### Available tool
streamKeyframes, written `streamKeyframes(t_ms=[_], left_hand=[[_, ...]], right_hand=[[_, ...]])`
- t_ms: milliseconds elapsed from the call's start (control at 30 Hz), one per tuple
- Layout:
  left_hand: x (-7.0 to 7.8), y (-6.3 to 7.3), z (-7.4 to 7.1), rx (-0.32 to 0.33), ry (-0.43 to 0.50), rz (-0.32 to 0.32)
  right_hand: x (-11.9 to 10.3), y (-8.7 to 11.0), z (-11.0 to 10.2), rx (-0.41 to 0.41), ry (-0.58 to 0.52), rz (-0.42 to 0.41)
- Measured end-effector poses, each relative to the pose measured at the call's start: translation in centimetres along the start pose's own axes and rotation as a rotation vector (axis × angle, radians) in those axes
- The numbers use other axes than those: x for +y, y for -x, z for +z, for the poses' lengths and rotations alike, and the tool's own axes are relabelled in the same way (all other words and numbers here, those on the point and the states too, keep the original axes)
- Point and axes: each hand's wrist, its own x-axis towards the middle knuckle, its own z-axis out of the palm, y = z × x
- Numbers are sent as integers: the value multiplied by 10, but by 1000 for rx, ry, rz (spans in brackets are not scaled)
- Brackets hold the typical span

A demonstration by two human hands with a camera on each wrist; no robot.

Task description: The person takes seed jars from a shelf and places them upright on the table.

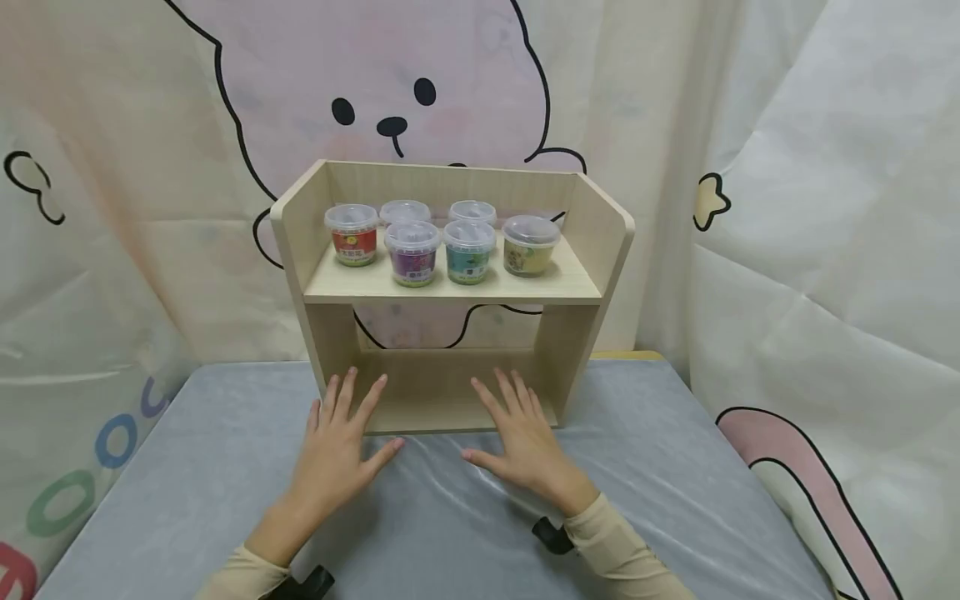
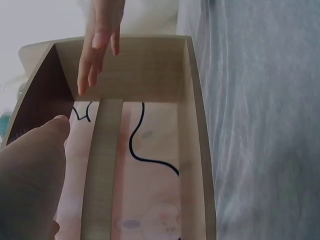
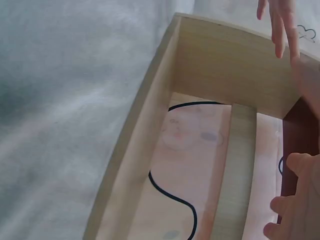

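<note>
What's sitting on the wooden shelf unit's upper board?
A red cup, purple cup, teal cup and yellow cup, plus a rear-left cup and rear-right cup. The purple and teal cups hide the rear pair's lower parts, so any labels there can't be seen.

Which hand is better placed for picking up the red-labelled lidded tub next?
Probably the left hand: it is empty, and the red-labelled lidded tub stands toward the left end of the upper shelf. The right hand, also empty, would likely reach across.
</note>
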Motion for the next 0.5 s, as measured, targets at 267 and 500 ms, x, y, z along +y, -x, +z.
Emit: streamKeyframes(t_ms=[267, 500], left_hand=[[-17, -6, -12, 117, 131, 28], [-25, -6, -27, 248, 206, 59]], right_hand=[[-4, -9, -16, -18, -61, -25], [-10, -18, -28, 26, -108, -67]])
